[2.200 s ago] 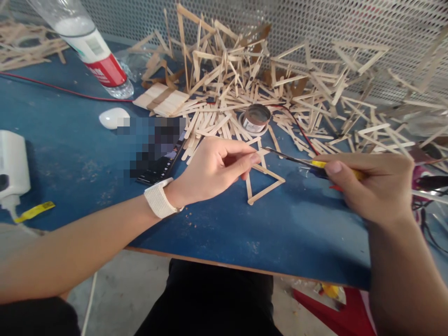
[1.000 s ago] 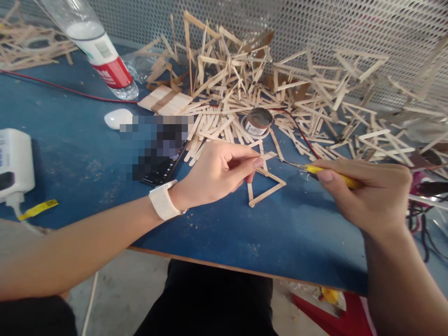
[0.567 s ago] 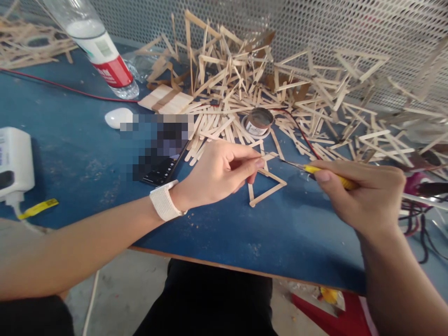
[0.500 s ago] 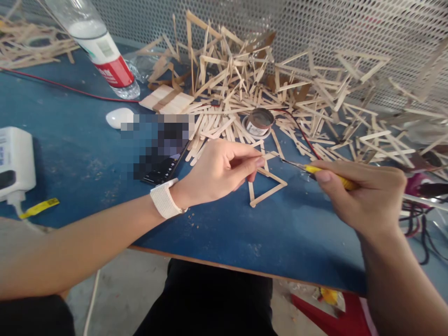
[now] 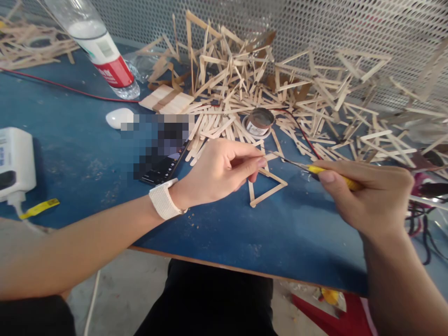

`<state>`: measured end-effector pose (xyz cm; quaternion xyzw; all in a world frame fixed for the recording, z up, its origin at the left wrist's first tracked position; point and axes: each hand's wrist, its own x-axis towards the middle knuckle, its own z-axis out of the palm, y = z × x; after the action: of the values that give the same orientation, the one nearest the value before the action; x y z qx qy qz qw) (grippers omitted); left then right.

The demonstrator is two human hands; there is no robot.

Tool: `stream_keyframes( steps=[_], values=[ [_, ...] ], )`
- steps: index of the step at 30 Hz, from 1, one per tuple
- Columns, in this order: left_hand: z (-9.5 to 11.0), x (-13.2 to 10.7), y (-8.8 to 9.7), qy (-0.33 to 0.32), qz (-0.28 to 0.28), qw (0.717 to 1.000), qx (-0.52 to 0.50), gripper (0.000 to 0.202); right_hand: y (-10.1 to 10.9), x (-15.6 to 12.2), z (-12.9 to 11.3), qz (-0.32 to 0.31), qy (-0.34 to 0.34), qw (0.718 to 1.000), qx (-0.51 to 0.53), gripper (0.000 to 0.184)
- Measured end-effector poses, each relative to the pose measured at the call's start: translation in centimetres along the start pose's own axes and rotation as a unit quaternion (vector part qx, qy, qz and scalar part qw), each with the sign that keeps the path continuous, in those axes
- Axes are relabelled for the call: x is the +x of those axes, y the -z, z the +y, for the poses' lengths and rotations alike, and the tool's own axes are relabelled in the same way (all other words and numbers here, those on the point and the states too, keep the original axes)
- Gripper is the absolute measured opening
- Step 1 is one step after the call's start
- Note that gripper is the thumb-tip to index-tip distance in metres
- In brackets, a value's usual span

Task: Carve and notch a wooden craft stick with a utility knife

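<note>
2 bare hands show in the head view, meeting over a blue table (image 5: pixel 217 238). The left hand (image 5: pixel 224 169), with a pale band (image 5: pixel 164 201) at its wrist, pinches a wooden stick (image 5: pixel 274 156) between thumb and forefinger, so that the free end points towards the other hand. The right hand (image 5: pixel 366 191) is closed around a yellow-handled tool (image 5: pixel 315 169), whose thin dark tip lies at or just beside that end; whether they touch, I cannot tell.

Below the left fingertips lies a stick frame (image 5: pixel 269 194). 3 of its sides are partly visible, and 2 corners show; where the other ends meet is hidden by the fingers. An open tin (image 5: pixel 260 125) stands just beyond, near a spread of loose sticks (image 5: pixel 213 131) and a banded bundle (image 5: pixel 166 99). Behind these, a tangle of sticks (image 5: pixel 227 60) already put together at angles leans towards the perforated screen (image 5: pixel 297 28). A phone (image 5: pixel 159 170) lies to the left of the left hand.

As for progress, the 2 visible corners of the frame look made, though how firmly is not clear. The held stick seems raised above the frame and not yet part of it, so its end appears to be the step in hand. Many loose sticks are unused.
</note>
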<state>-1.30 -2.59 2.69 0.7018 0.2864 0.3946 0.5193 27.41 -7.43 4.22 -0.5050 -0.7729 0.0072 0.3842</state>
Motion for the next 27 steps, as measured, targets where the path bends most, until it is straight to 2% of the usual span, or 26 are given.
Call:
stream_keyframes(
  steps=[4,11,16,22,27],
  values=[
    [0.10,0.09,0.20,-0.007,0.006,1.000,-0.003,0.034,0.13,0.11,0.10,0.005,0.000,1.000,-0.001,0.014],
    [0.16,0.02,-0.14,-0.014,-0.004,1.000,0.010,0.039,-0.16,-0.16,-0.13,0.010,0.005,1.000,-0.006,0.014],
    [0.04,0.25,0.33,-0.018,0.013,1.000,0.009,0.035,-0.09,-0.05,0.18,0.012,-0.004,1.000,-0.008,0.012],
    [0.07,-0.01,-0.33,-0.019,-0.001,1.000,0.014,0.042,-0.27,-0.14,-0.27,0.005,0.005,1.000,-0.006,0.014],
    [-0.03,0.23,0.18,-0.013,0.007,1.000,0.014,0.037,0.20,0.03,0.15,0.004,0.002,1.000,-0.012,0.016]
  ],
)
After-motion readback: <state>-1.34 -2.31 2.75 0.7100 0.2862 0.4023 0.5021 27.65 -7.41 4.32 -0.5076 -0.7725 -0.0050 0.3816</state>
